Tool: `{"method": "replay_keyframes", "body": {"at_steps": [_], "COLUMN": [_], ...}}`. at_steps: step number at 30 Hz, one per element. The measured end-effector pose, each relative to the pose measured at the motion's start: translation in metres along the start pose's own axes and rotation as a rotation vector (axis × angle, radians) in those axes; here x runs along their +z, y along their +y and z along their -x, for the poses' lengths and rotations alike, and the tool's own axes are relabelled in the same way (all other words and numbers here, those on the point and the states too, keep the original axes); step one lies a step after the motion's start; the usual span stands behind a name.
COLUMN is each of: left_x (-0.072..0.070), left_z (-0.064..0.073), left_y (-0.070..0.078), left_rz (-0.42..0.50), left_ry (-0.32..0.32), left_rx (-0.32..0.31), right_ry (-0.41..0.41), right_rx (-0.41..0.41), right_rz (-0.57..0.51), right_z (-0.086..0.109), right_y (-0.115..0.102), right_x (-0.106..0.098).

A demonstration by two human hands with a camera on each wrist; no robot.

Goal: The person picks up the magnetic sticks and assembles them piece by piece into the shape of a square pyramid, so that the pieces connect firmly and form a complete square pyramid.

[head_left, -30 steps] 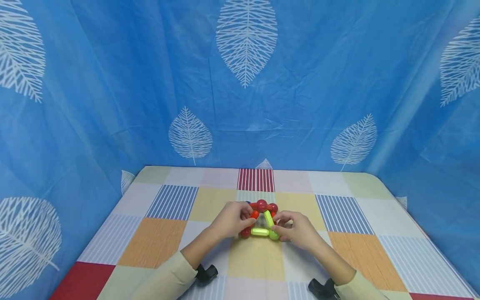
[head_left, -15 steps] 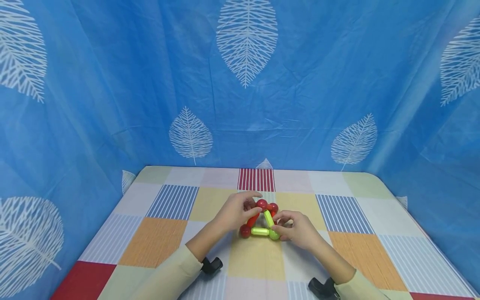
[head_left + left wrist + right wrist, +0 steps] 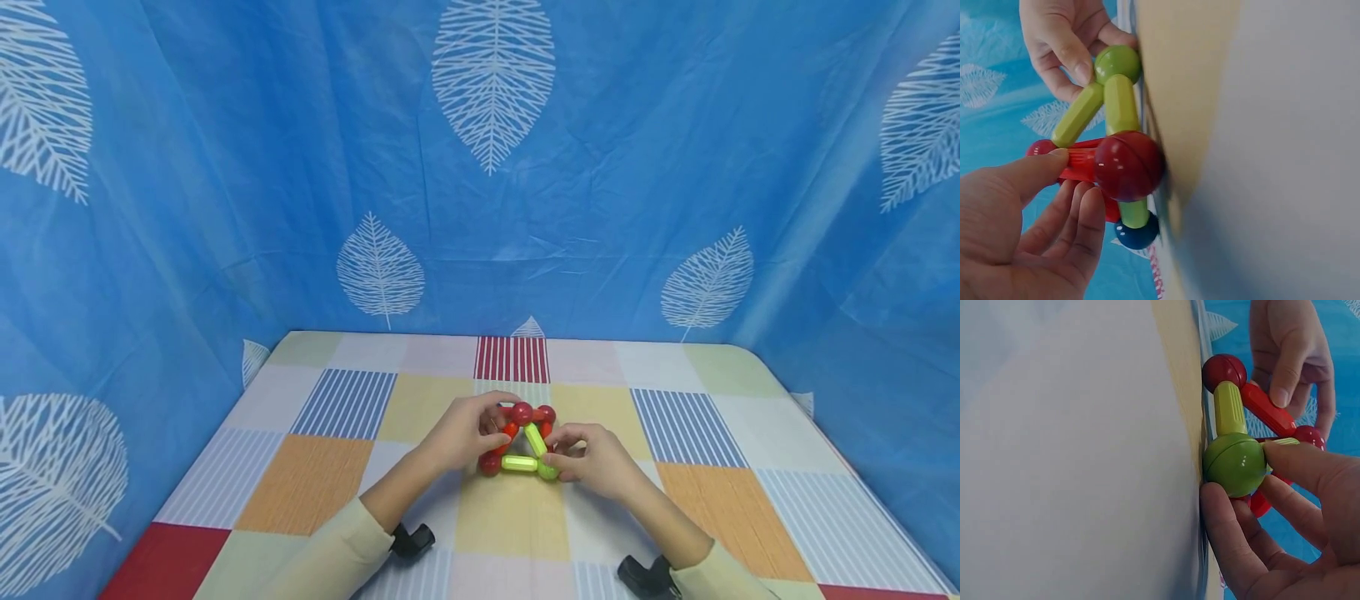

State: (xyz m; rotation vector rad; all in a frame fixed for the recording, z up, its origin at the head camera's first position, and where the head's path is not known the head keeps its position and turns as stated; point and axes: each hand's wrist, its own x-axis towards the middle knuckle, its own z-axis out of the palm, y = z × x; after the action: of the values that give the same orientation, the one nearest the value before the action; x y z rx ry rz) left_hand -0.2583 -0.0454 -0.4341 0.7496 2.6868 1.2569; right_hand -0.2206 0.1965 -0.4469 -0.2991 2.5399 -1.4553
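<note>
A frame of magnetic sticks and balls stands on the table. My left hand [image 3: 465,429] pinches a slanting red stick [image 3: 1082,164] between thumb and fingers. That stick runs from the front-left red ball [image 3: 1129,165] up to the top red ball [image 3: 522,413]. At the front-right corner my right hand [image 3: 600,457] pinches the slanting yellow-green stick [image 3: 536,440] close to the green ball [image 3: 1235,464], its fingers against the ball. A level yellow-green stick [image 3: 520,463] joins the two front balls. A blue ball [image 3: 1137,232] at the back shows in the left wrist view.
The table [image 3: 517,525] wears a patchwork-print cover. A blue curtain [image 3: 600,167] with white leaf prints encloses its back and sides. Black wrist mounts [image 3: 412,542] sit by both sleeves.
Half a second ago my left hand reached up by the top red ball; it has come down and left onto the red stick. The top ball shifted slightly. My right hand stays put.
</note>
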Motion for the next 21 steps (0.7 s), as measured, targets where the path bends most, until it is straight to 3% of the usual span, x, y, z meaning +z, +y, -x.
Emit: {"method": "replay_keyframes", "body": {"at_steps": [7, 14, 21], "left_x": [0.001, -0.001, 0.000], "left_z": [0.006, 0.012, 0.014], "left_y": [-0.005, -0.009, -0.012], "left_rz": [0.010, 0.002, -0.040], "left_ry": [0.000, -0.041, -0.035], "left_rx": [-0.017, -0.109, -0.145], "right_ry": [-0.008, 0.006, -0.006], "right_rx": [-0.016, 0.030, 0.059], "right_rz": [0.063, 0.121, 0.136], "right_z": [-0.001, -0.002, -0.003], "right_y": [0.003, 0.004, 0.003], "right_x": [-0.003, -0.003, -0.005]}}
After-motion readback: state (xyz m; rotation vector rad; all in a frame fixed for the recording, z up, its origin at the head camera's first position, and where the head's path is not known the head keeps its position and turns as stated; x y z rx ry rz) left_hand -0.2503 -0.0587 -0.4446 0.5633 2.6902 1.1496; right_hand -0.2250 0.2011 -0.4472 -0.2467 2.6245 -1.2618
